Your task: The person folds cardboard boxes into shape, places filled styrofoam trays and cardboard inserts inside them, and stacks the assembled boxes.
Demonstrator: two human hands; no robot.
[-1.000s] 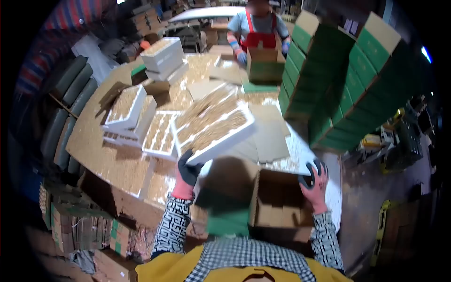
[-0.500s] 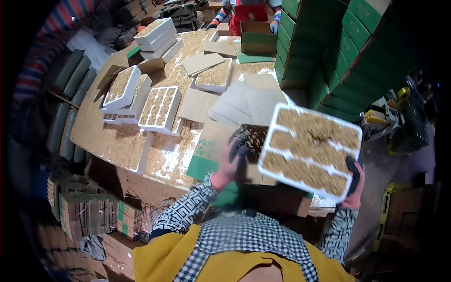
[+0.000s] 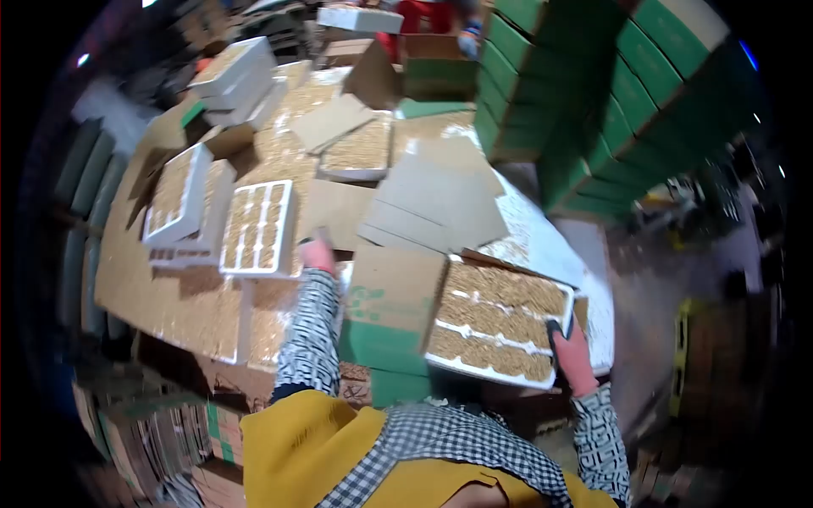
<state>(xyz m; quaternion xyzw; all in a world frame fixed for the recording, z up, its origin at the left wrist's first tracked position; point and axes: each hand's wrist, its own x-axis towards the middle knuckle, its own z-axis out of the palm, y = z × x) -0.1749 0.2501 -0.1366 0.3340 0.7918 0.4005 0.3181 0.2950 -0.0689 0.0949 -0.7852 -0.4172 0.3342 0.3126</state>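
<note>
My right hand, in a pink glove with dark fingers, grips the right rim of a white foam tray, the thumb over its edge. Rows of straw-coloured filling lie in the tray, which sits in or on the mouth of an open cardboard box with a green-and-brown flap to its left. Over to the left, my left hand reaches to the near edge of a brown cardboard sheet; its fingers are blurred and partly hidden. Beside that hand stands another filled foam tray.
Grey cardboard sheets lie beyond the box. Stacked foam trays stand on the table's left. Tall stacks of green boxes rise at the back right. A co-worker in red stands at the far side, near an open green box.
The tray in my right hand has come down to the box opening. My left hand has moved left, away from the box. A white tray now appears raised near the co-worker.
</note>
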